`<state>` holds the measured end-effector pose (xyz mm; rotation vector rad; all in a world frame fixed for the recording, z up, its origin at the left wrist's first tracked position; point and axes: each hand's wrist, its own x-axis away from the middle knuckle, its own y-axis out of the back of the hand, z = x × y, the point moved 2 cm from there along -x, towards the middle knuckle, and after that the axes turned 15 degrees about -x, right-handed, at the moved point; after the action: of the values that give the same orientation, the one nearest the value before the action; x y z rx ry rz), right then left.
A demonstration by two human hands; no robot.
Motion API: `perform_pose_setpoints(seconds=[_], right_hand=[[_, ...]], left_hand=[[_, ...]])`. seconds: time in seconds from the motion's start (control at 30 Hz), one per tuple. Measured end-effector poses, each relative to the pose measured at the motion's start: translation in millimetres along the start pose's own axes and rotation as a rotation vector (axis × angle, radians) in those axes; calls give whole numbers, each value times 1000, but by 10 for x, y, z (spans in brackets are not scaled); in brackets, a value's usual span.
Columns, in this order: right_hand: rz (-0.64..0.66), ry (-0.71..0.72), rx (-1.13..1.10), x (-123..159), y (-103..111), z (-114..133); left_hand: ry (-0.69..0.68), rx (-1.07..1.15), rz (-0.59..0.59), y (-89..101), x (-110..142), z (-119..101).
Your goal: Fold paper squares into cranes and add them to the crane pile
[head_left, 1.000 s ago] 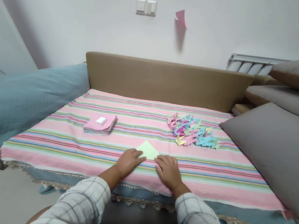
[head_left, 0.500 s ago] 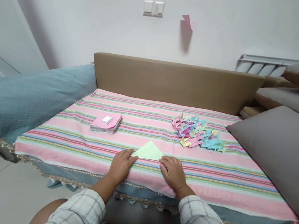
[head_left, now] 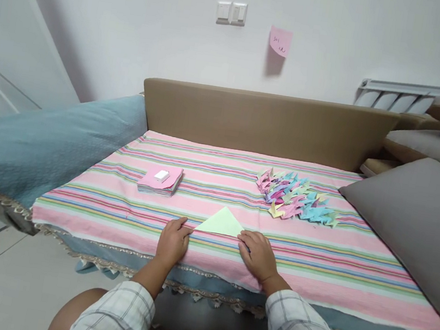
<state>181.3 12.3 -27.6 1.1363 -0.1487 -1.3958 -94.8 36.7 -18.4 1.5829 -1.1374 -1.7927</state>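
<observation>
A light green sheet of paper (head_left: 221, 222), folded into a triangle, lies on the striped cloth with its point away from me and its long edge towards me. My left hand (head_left: 172, 242) is at the triangle's left corner, thumb and forefinger apart, the thumb tip beside the corner or just touching it. On the right corner, my right hand (head_left: 258, 254) has its fingertips and thumb closed on the paper, covering that corner.
Several folded paper cranes (head_left: 295, 198) lie in a colourful heap at the back right. A stack of coloured paper (head_left: 158, 182) with a small white block (head_left: 161, 175) on top sits left. Grey cushions (head_left: 414, 216) border the right side; a pink note (head_left: 280, 40) hangs on the wall.
My left hand has slid a little left and back, uncovering more of the triangle's left corner. My right hand stays at its corner. The pink note has swung flatter, and the view has shifted slightly.
</observation>
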Motion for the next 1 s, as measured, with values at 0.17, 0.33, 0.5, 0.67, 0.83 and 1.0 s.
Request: perform_pose_setpoints(seconds=[0.17,0.33,0.5,0.67,0.83,1.0], right_hand=[[-3,1,-12,3,1,4],[-10,8,-37,7,3,-5],[-117,-48,-73,-33,10,-71],[-165,-151,-69,-67,-1,-121],[-204,-116,-128,-48,6,-131],[-208,-95,-161,-29,10,-135]], left_hand=[[149,112,165,64,-169,-79],[154,83,280,21,-304,-290],[182,86,265,-27,-288,-314],[189,156,204,-25,-258,-277],[202,227,185,-23,-251,-283],[172,249,195,-7,-233,-289]])
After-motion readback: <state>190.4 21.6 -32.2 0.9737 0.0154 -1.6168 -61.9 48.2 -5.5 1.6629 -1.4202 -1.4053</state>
